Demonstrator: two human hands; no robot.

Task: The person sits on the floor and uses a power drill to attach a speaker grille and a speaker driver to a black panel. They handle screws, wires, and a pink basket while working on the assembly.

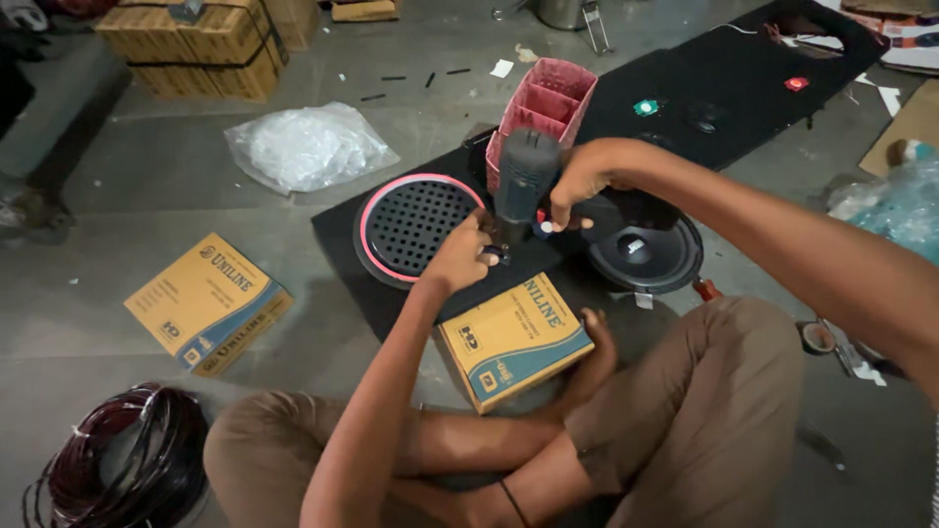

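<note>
I see my right hand (579, 186) wrapped tight around the rear grip of a dark power drill (525, 181), which stands nearly upright with its nose pointing down at a long black panel (724, 73) lying on the floor. My left hand (460, 256) is closed in a pinch around the drill's front end, fingers gathered at the chuck just above the panel. Just left of the drill, a round black speaker grille (419, 223) with a pink rim sits in the panel; just right of it lies a bare speaker cone (646, 252). A pink partitioned basket (550, 98) stands behind the drill. A yellow and blue carton (512, 339) rests near my crossed legs, touching my foot, and a second matching carton (207, 301) lies well apart to the left. A coil of dark red wire (122, 460) sits at lower left.
</note>
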